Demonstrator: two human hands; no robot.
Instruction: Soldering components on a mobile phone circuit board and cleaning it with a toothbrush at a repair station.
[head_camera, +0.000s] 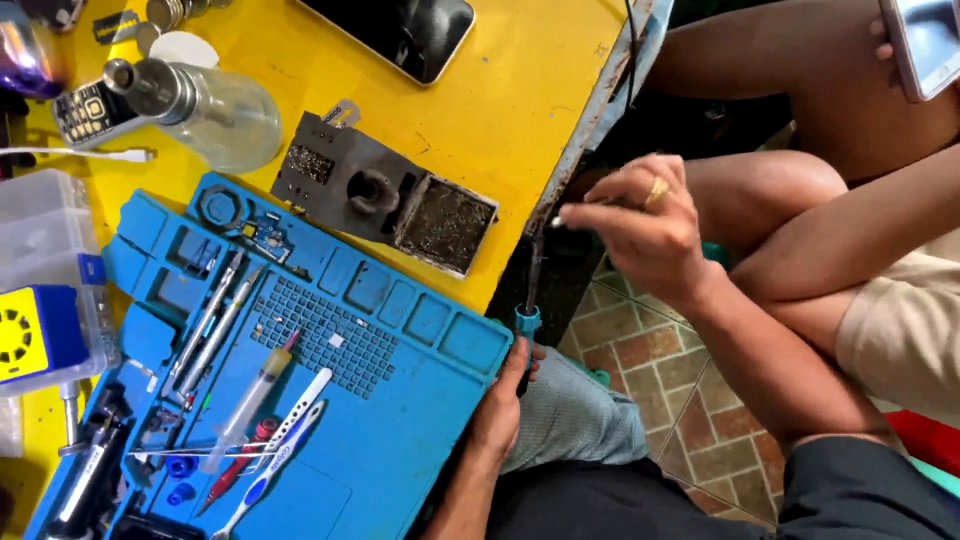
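My left hand (503, 398) rests on my knee by the table edge, gripping the blue handle of a soldering iron (528, 318) whose dark shaft points up along that edge. My right hand (640, 222), with a gold ring on one finger, hovers just right of the shaft's upper end, fingers pinched on a small pale bit (558, 217) that I cannot make out. A blue repair mat (400, 400) lies on the yellow table (520, 90), immediately left of my left hand.
On the mat lie a syringe (252, 398), tweezers (205, 325) and pens. A dark iron stand (385, 195), a glass bottle (205, 110), a smartphone (405, 30) and a keypad phone (85, 110) sit on the table. At the right another person sits holding a phone (925, 40).
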